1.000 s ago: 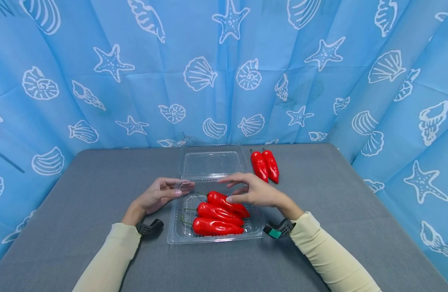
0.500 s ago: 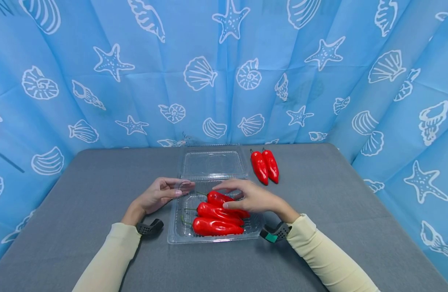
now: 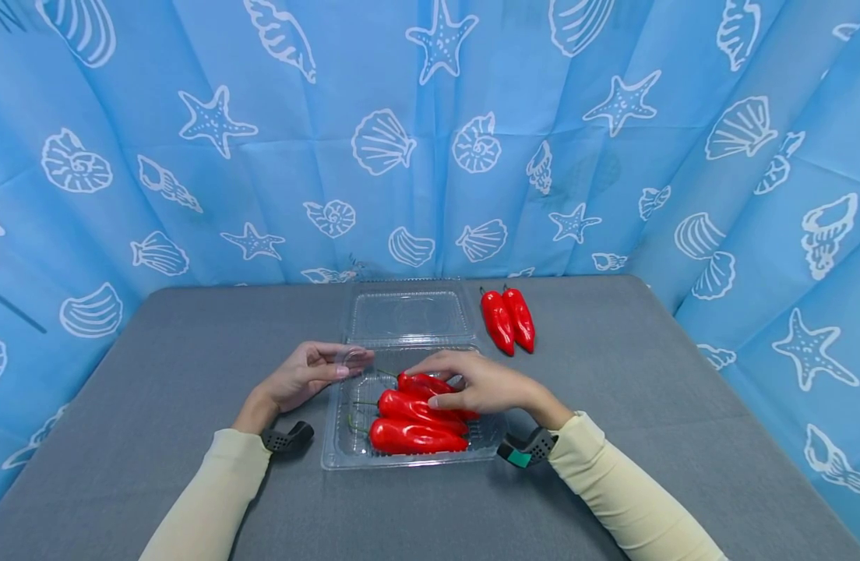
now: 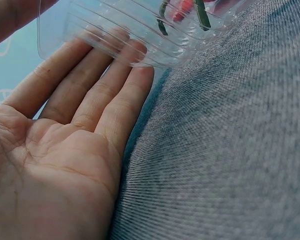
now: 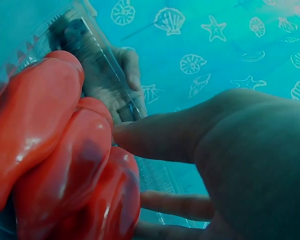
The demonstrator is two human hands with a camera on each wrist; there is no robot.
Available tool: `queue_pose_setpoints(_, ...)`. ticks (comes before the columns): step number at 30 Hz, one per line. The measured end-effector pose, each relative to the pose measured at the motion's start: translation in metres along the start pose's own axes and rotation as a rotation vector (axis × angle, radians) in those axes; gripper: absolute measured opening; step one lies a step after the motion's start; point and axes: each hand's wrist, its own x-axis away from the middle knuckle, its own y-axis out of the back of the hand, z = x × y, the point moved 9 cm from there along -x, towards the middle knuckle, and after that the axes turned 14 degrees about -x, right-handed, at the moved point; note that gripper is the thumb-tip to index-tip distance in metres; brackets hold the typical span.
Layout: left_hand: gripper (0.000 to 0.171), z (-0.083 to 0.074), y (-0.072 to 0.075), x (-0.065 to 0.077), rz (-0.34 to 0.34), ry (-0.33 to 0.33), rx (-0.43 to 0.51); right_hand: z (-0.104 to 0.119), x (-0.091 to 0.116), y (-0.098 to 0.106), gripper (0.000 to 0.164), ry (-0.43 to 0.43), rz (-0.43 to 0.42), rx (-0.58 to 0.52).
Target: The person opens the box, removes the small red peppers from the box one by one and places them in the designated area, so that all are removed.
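Three glossy red peppers (image 3: 416,436) with green stems lie side by side in a clear plastic container (image 3: 342,450). At the container's far left corner, my left hand (image 3: 314,374) holds the rim, thumb on one side. In the left wrist view its long fingers (image 4: 112,107) lie nearly straight behind the clear wall. My right hand (image 3: 482,382) grips the farthest pepper (image 3: 423,383) from above, thumb on the near side and fingers on the far side. It hides much of that pepper. The right wrist view has the thumb close to the middle pepper (image 5: 72,155) too.
The container's clear lid (image 3: 409,312) lies folded back behind it, toward the blue shell-print curtain (image 3: 430,195). Two more red peppers (image 3: 509,321) lie on the grey cloth-covered table (image 3: 612,374), right of the lid.
My right hand has come down and slightly left onto the farthest pepper in the container, closing its thumb and fingers about it. The left hand and the peppers keep their places.
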Motion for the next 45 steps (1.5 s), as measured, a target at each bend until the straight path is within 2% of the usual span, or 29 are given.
queue_pose_setpoints(9, 0.045, -0.001, -0.001, 0.001, 0.003, 0.0, 0.012, -0.004, 0.0, -0.001, 0.052, -0.014, 0.007, 0.034)
queue_pose_setpoints(23, 0.044, 0.0, 0.0, 0.0, 0.012, -0.012, 0.003, -0.003, 0.0, -0.003, 0.039, -0.021, 0.014, 0.142)
queue_pose_setpoints(29, 0.046, 0.0, 0.0, 0.0, 0.003, 0.0, 0.002, -0.003, 0.0, -0.004, 0.038, -0.033, 0.013, 0.142)
queue_pose_setpoints(39, 0.044, 0.0, 0.0, 0.0, 0.019, -0.017, 0.017, 0.001, -0.001, 0.004, 0.042, 0.002, -0.071, 0.115)
queue_pose_setpoints(45, 0.045, 0.0, 0.0, 0.0, 0.019, -0.014, 0.025, 0.0, -0.001, 0.009, 0.043, 0.023, -0.096, 0.041)
